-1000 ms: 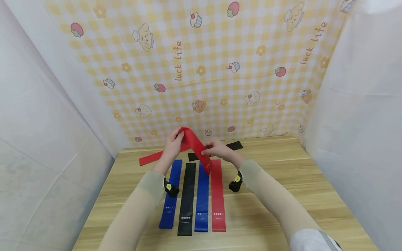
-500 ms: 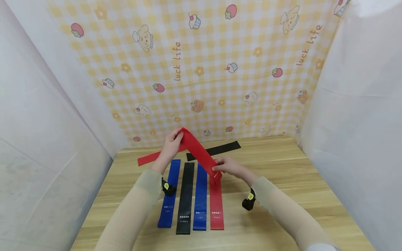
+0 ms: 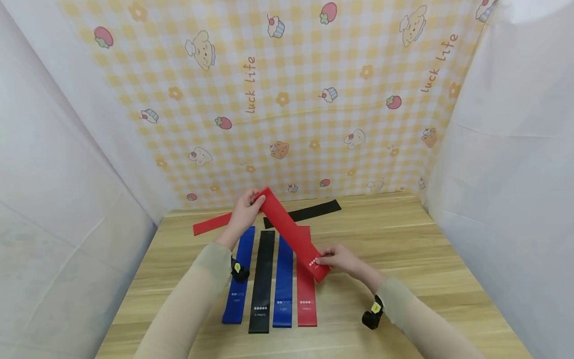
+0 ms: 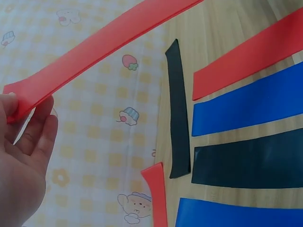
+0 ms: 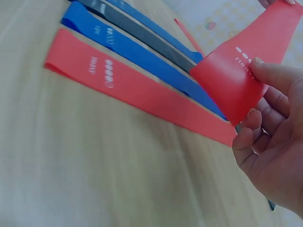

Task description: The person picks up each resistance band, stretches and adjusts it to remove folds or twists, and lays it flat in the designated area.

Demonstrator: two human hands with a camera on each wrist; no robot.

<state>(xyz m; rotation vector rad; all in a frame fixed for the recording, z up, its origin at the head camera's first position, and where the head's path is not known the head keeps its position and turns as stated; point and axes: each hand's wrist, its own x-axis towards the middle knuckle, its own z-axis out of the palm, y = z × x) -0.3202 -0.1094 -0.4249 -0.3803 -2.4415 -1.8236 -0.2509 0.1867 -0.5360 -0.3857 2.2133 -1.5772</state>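
A red resistance band (image 3: 287, 227) is held up at a slant above the table, its upper end to the left. My left hand (image 3: 243, 212) pinches that upper end between thumb and fingers. Near the lower, printed end, my right hand (image 3: 344, 261) pinches the band, thumb on the white dots in the right wrist view. Below lie a red band (image 3: 307, 314) marked Heavy, a blue band (image 3: 283, 284), a black band (image 3: 262, 279) and another blue band (image 3: 234, 309), side by side lengthwise. The held band hides part of the red and blue ones.
Behind the row, a second black band (image 3: 316, 211) and another red band (image 3: 210, 225) lie crosswise near the back edge of the wooden table (image 3: 394, 249). A checked cloth (image 3: 314, 119) hangs behind it, with white sheets (image 3: 498, 149) at both sides.
My right hand has moved down and to the right with the band's printed end, so the band stretches out longer and straighter. The left hand has stayed near the same spot, still holding its end.
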